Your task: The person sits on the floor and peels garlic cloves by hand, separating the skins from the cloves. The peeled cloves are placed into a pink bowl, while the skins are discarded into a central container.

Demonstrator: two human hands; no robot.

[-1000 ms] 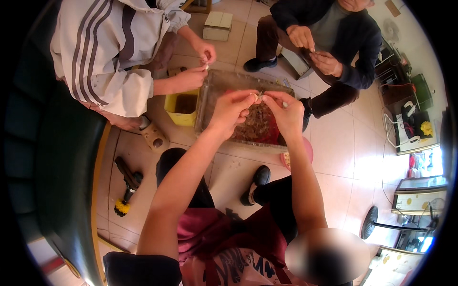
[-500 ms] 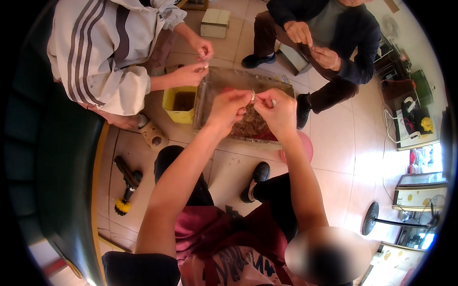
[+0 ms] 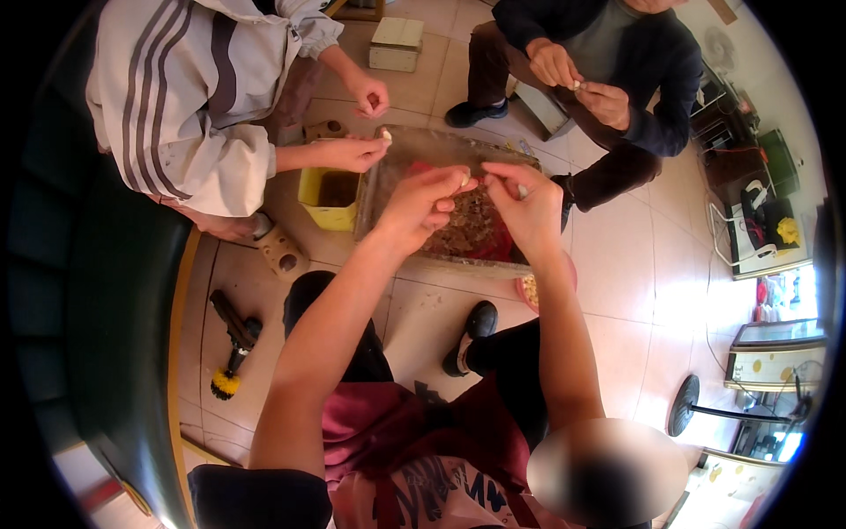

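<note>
My left hand is closed in a pinch, with a small pale clove-like piece at its fingertips. Just beside it, my right hand has thumb and forefinger slightly parted. A second small pale piece shows among its curled fingers; its exact kind cannot be made out. Both hands are above a large worn tray that holds brown, flaky scraps and something red. Partly hidden under my right forearm, a pink basin contains several pale yellowish pieces.
Across the tray at left, a person's hand holds a pale piece. Another person's hands pinch one at right. A yellow container stands beside the tray. A yellow-bristled brush tool lies on the floor, near a dark green seat.
My right hand has moved slightly right, away from the left fingertips. The pale pieces in the pink basin now show. The left person's hands have moved apart.
</note>
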